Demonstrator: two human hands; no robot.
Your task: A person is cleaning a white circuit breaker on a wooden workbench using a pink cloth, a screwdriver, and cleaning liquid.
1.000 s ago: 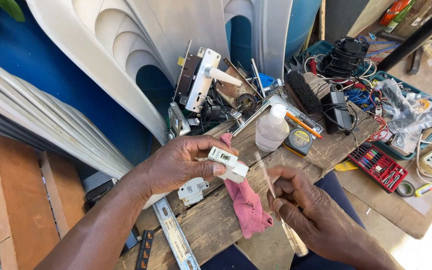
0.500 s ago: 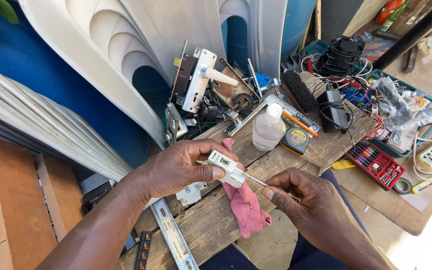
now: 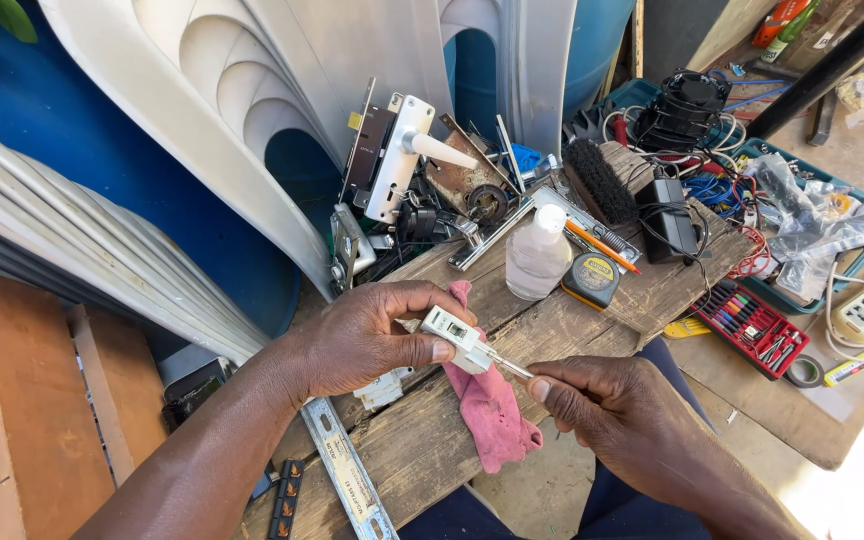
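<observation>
Centrally, above a plank, the left hand pinches a small white switch part between thumb and fingers. Just right of it, the right hand has its fingertips closed on a thin metal tool whose tip touches the part. A pink rag lies under both hands. Farther off stand a clear bottle, a tape measure and a black brush; a red bit case sits at right.
</observation>
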